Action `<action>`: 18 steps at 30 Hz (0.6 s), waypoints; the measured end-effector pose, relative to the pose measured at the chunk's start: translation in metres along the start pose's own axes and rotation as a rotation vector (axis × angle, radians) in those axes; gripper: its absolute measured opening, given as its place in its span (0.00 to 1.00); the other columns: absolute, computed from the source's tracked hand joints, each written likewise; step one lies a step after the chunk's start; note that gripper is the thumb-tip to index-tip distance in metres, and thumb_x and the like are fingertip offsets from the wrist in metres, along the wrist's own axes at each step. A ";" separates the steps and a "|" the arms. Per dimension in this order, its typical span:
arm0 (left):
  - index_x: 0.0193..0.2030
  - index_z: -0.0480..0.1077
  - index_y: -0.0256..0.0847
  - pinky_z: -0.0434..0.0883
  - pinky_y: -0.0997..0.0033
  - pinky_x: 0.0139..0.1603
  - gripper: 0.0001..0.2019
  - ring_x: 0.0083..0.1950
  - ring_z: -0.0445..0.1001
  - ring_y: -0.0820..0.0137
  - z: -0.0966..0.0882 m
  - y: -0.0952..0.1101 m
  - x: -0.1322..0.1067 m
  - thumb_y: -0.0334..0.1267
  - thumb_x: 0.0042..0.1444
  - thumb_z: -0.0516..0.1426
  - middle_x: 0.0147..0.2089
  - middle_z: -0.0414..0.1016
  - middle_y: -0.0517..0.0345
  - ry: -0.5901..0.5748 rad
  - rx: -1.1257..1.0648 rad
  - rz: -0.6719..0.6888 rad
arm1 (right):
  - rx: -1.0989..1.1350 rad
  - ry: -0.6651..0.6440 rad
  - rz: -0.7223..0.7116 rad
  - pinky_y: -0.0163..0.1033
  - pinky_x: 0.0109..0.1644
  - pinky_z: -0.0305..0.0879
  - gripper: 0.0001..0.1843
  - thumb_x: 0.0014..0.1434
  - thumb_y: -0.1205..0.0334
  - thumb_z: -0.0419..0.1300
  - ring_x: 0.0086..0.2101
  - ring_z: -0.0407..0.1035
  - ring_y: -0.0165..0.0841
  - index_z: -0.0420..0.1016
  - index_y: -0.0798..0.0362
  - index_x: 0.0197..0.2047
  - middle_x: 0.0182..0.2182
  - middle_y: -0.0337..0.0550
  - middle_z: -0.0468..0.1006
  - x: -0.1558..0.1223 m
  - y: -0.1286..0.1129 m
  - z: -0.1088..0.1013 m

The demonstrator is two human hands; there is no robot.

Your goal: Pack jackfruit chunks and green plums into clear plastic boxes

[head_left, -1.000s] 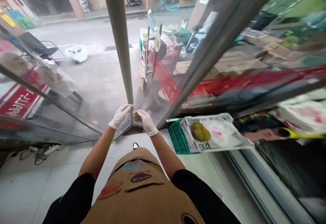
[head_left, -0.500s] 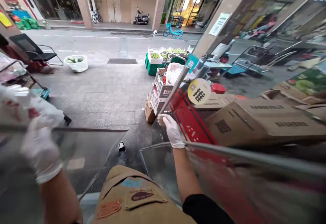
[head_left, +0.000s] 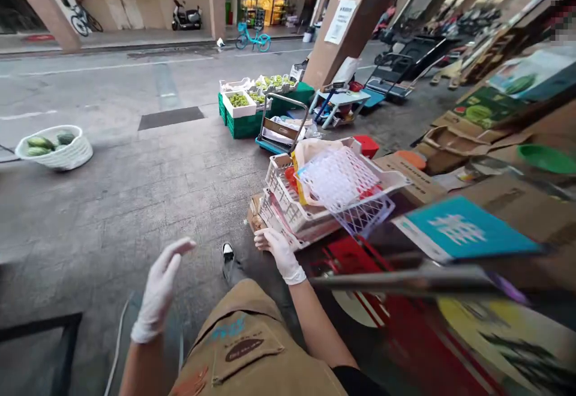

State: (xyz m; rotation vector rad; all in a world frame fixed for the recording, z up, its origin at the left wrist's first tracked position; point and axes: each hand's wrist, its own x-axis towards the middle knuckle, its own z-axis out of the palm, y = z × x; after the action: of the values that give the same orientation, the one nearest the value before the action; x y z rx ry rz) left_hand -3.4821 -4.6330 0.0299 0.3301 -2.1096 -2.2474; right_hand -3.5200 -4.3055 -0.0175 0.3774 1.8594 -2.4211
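My left hand [head_left: 158,291], in a thin white glove, hangs over the pavement with its fingers stretched and nothing in them. In a matching glove, my right hand [head_left: 279,255] holds nothing and has its fingers loosely extended. From this view it lies just in front of a small cardboard box [head_left: 255,211] and stacked white plastic crates [head_left: 292,207]; whether it touches them I cannot tell. A blurred door edge or bar [head_left: 405,281] crosses to the right of my right forearm, beside a blue sign [head_left: 468,228]. My tan apron [head_left: 252,336] fills the bottom.
Green crates [head_left: 245,125] with white boxes of green fruit stand ahead, beside a folding trolley [head_left: 281,138]. A white basket [head_left: 67,156] of melons sits at left. Cardboard boxes [head_left: 508,204] line the right. A pillar [head_left: 355,18] rises behind the small table [head_left: 342,105].
The glass door panels have swung aside from in front of me, and both hands have come off them. My view has moved forward and turned right, bringing the crates closer.
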 end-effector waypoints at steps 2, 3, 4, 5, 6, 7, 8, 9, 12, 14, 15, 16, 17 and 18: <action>0.50 0.87 0.48 0.74 0.43 0.74 0.27 0.62 0.82 0.45 0.038 -0.031 0.049 0.67 0.55 0.70 0.55 0.88 0.48 -0.069 -0.045 -0.112 | 0.029 -0.041 0.005 0.40 0.40 0.75 0.31 0.51 0.30 0.76 0.33 0.79 0.35 0.87 0.51 0.38 0.34 0.47 0.86 0.073 -0.001 0.019; 0.50 0.87 0.47 0.74 0.44 0.74 0.27 0.63 0.83 0.46 0.055 -0.043 0.075 0.66 0.55 0.69 0.56 0.88 0.47 -0.094 -0.064 -0.180 | 0.041 -0.060 0.003 0.39 0.40 0.74 0.30 0.52 0.30 0.76 0.33 0.79 0.34 0.87 0.51 0.38 0.34 0.46 0.86 0.110 -0.004 0.028; 0.50 0.87 0.45 0.75 0.44 0.73 0.28 0.63 0.83 0.46 0.070 -0.052 0.102 0.65 0.53 0.70 0.57 0.87 0.45 -0.119 -0.092 -0.249 | 0.055 -0.073 -0.001 0.39 0.40 0.74 0.30 0.52 0.30 0.76 0.33 0.79 0.33 0.86 0.51 0.38 0.34 0.45 0.86 0.147 -0.009 0.037; 0.49 0.87 0.44 0.75 0.44 0.73 0.28 0.62 0.84 0.45 0.083 -0.056 0.131 0.64 0.50 0.72 0.56 0.87 0.43 -0.131 -0.110 -0.304 | 0.073 -0.079 -0.009 0.39 0.40 0.73 0.31 0.52 0.30 0.76 0.32 0.78 0.33 0.86 0.51 0.38 0.33 0.45 0.86 0.182 -0.017 0.045; 0.47 0.87 0.43 0.75 0.43 0.73 0.28 0.61 0.84 0.44 0.093 -0.053 0.162 0.62 0.48 0.73 0.55 0.88 0.43 -0.127 -0.117 -0.336 | 0.095 -0.083 -0.022 0.38 0.40 0.73 0.30 0.53 0.30 0.75 0.32 0.78 0.33 0.86 0.51 0.38 0.33 0.44 0.86 0.215 -0.029 0.052; 0.45 0.87 0.43 0.75 0.41 0.73 0.27 0.60 0.85 0.43 0.101 -0.046 0.194 0.61 0.46 0.73 0.54 0.88 0.43 -0.116 -0.112 -0.344 | 0.118 -0.084 -0.036 0.38 0.40 0.73 0.30 0.54 0.30 0.75 0.33 0.78 0.32 0.85 0.51 0.38 0.33 0.44 0.85 0.246 -0.043 0.057; 0.43 0.87 0.44 0.75 0.40 0.73 0.25 0.59 0.85 0.43 0.107 -0.034 0.227 0.60 0.45 0.73 0.53 0.88 0.44 -0.098 -0.094 -0.329 | 0.141 -0.083 -0.051 0.38 0.40 0.73 0.30 0.54 0.30 0.75 0.33 0.78 0.32 0.85 0.51 0.38 0.33 0.44 0.85 0.273 -0.060 0.059; 0.43 0.87 0.46 0.75 0.39 0.73 0.22 0.58 0.85 0.43 0.112 -0.019 0.262 0.58 0.46 0.72 0.52 0.89 0.46 -0.087 -0.063 -0.295 | 0.161 -0.077 -0.069 0.38 0.40 0.73 0.29 0.55 0.31 0.75 0.33 0.78 0.32 0.85 0.50 0.38 0.33 0.43 0.85 0.297 -0.077 0.060; 0.45 0.86 0.50 0.73 0.38 0.75 0.17 0.57 0.85 0.46 0.126 0.024 0.369 0.53 0.49 0.71 0.51 0.88 0.50 -0.131 0.040 -0.154 | 0.202 -0.031 -0.135 0.39 0.42 0.73 0.28 0.57 0.32 0.74 0.34 0.78 0.33 0.85 0.49 0.39 0.35 0.43 0.85 0.349 -0.128 0.046; 0.43 0.84 0.47 0.72 0.38 0.74 0.17 0.54 0.84 0.48 0.143 0.040 0.445 0.52 0.48 0.70 0.48 0.87 0.50 -0.141 0.038 -0.094 | 0.221 0.039 -0.174 0.40 0.44 0.75 0.29 0.58 0.30 0.73 0.36 0.79 0.34 0.86 0.49 0.41 0.37 0.44 0.86 0.366 -0.150 0.025; 0.41 0.83 0.46 0.72 0.38 0.74 0.18 0.53 0.84 0.50 0.156 0.042 0.483 0.53 0.48 0.68 0.46 0.86 0.50 -0.132 0.012 -0.082 | 0.229 0.098 -0.188 0.41 0.45 0.75 0.29 0.59 0.29 0.72 0.36 0.79 0.35 0.87 0.49 0.42 0.37 0.44 0.86 0.370 -0.156 0.014; 0.40 0.81 0.45 0.73 0.38 0.73 0.18 0.52 0.83 0.51 0.174 0.042 0.521 0.54 0.48 0.67 0.44 0.85 0.51 -0.123 -0.012 -0.085 | 0.238 0.183 -0.200 0.41 0.46 0.76 0.30 0.60 0.28 0.72 0.37 0.79 0.35 0.87 0.49 0.43 0.37 0.44 0.86 0.372 -0.158 0.003; 0.39 0.80 0.45 0.73 0.38 0.72 0.18 0.50 0.83 0.52 0.195 0.039 0.558 0.55 0.48 0.66 0.43 0.84 0.51 -0.128 -0.024 -0.108 | 0.250 0.291 -0.213 0.41 0.46 0.76 0.30 0.60 0.28 0.71 0.37 0.79 0.35 0.87 0.48 0.43 0.37 0.44 0.86 0.374 -0.156 -0.006; 0.38 0.79 0.44 0.73 0.38 0.72 0.18 0.50 0.82 0.53 0.221 0.035 0.593 0.55 0.48 0.65 0.43 0.84 0.51 -0.156 -0.020 -0.149 | 0.266 0.412 -0.224 0.41 0.46 0.76 0.30 0.61 0.28 0.71 0.37 0.79 0.35 0.87 0.48 0.43 0.37 0.44 0.85 0.375 -0.152 -0.014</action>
State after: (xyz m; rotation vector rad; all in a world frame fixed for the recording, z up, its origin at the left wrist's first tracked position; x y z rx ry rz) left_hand -4.1053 -4.5220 0.0016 0.3313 -2.2038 -2.4498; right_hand -3.9114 -4.2151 0.0355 0.7768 1.7974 -2.9405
